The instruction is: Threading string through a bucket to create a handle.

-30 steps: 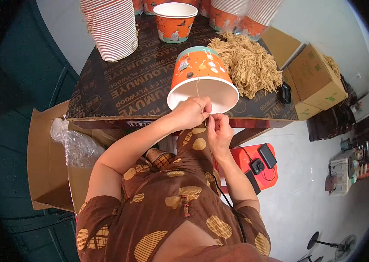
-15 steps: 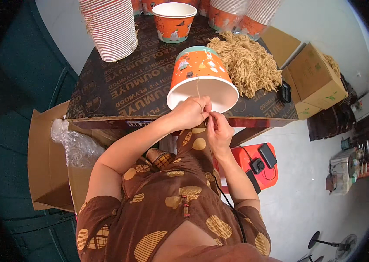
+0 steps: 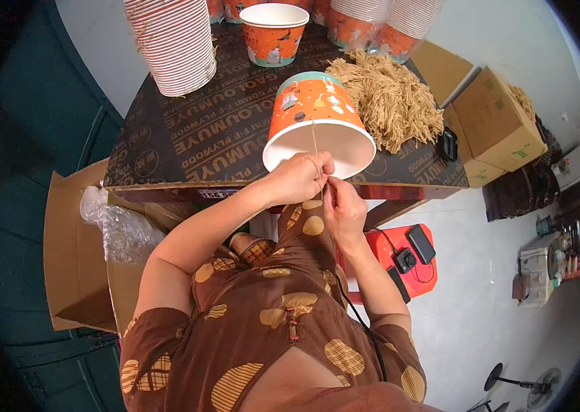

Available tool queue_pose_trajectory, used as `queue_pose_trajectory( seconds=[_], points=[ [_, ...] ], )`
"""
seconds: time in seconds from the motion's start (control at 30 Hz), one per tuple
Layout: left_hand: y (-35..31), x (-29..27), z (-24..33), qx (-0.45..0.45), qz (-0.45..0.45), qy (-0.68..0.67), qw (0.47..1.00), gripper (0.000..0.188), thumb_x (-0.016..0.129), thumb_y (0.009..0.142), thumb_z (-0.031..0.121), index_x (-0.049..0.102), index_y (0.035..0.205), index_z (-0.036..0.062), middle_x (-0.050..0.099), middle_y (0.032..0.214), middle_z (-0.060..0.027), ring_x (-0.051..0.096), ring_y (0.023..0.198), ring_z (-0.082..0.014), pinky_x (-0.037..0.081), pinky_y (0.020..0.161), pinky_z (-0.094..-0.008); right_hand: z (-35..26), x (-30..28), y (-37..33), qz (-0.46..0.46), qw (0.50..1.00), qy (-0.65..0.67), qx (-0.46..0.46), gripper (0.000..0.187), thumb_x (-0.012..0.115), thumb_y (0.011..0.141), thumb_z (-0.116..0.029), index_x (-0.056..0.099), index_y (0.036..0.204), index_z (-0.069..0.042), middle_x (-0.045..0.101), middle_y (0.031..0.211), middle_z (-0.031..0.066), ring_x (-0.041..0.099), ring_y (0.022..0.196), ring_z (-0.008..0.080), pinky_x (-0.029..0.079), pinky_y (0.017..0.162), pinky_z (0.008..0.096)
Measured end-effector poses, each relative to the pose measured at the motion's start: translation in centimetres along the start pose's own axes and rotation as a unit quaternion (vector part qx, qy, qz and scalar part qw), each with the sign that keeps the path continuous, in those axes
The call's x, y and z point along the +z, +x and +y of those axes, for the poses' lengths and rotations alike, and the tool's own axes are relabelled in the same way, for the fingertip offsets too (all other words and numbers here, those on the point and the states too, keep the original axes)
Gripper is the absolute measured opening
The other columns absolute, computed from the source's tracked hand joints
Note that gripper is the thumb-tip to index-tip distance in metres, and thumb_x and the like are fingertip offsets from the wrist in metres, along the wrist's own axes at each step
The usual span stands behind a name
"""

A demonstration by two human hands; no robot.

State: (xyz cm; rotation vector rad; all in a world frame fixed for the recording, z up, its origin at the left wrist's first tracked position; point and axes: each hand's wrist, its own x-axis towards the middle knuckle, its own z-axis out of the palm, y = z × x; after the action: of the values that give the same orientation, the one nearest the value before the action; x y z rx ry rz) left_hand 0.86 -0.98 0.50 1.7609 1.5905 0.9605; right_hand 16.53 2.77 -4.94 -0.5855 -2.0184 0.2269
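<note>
2 hands are meeting at the near edge of the table [image 3: 187, 147], both working on 1 orange paper bucket [image 3: 317, 113] that is lying tilted on its side, its white open mouth facing the person and its rim overhanging that near edge. A thin tan string [image 3: 315, 137] is running up across the bucket's white inside from the rim. The left hand [image 3: 300, 177] is curling closed at the lower rim, fingers pinched together on the string where it meets the rim. The right hand [image 3: 343, 206] is sitting just below and beside it, touching it, its fingertips also drawn together on the string's lower end.

Just behind the bucket, toward the table's far right corner, a heap of tan string pieces [image 3: 389, 99] is lying loose, touching the bucket's side. At the far edge 1 upright orange cup [image 3: 274, 33] is standing alone, with a tall stack of nested cups [image 3: 173, 41] at the far left corner and more stacks [image 3: 379, 24] at the far right. Off the table's right edge, cardboard boxes [image 3: 496, 127] are sitting on the floor, and a red stool [image 3: 403, 264] carrying small black devices is standing near the person's right elbow. An open carton with clear plastic wrap [image 3: 111, 226] is lying below the table's left edge.
</note>
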Motion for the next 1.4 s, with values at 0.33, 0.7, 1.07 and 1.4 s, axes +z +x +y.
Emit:
queue_pose_trajectory(
  seconds=[0.33,0.7,1.07,1.4],
  points=[
    [-0.3,0.1,0.5,0.015,0.007,0.009,1.0,0.011,0.06,0.087,0.002,0.055,0.096,-0.0005,0.062,0.077,-0.0082,0.062,0.074,-0.0161,0.05,0.068,-0.0306,0.0,0.0,0.1,0.005,1.0,-0.01,0.009,0.017,0.067,0.076,0.001,0.061,0.091,-0.003,0.062,0.074,0.0118,0.063,0.061,0.0291,0.05,0.053,0.0379],
    [-0.8,0.9,0.3,0.078,0.07,0.061,0.993,0.017,0.057,0.081,-0.004,0.055,0.097,0.0,0.061,0.08,-0.0139,0.064,0.076,-0.0257,0.051,0.067,-0.0355,-0.4,-0.3,0.3,0.002,0.994,0.074,0.075,0.016,0.064,0.077,0.004,0.061,0.092,-0.002,0.064,0.079,0.0133,0.064,0.066,0.03,0.051,0.056,0.0371],
    [-0.7,1.2,0.0,0.119,0.135,0.135,0.974,0.007,0.058,0.082,0.002,0.054,0.087,-0.0019,0.059,0.087,-0.0195,0.061,0.078,-0.0394,0.05,0.066,-0.045,-0.9,-0.7,0.3,-0.024,0.978,0.13,0.161,0.012,0.061,0.083,0.002,0.062,0.095,0.001,0.064,0.08,0.0157,0.065,0.065,0.0254,0.05,0.059,0.0335],
    [-0.8,0.9,-0.1,0.111,0.107,0.101,0.983,0.008,0.058,0.081,0.002,0.059,0.078,-0.0046,0.058,0.091,-0.0204,0.061,0.085,-0.0368,0.05,0.074,-0.0431,-0.7,-0.4,0.2,-0.017,0.975,0.139,0.172,0.009,0.062,0.084,0.001,0.062,0.094,0.001,0.063,0.077,0.0154,0.063,0.061,0.0246,0.049,0.057,0.0332]
  ],
)
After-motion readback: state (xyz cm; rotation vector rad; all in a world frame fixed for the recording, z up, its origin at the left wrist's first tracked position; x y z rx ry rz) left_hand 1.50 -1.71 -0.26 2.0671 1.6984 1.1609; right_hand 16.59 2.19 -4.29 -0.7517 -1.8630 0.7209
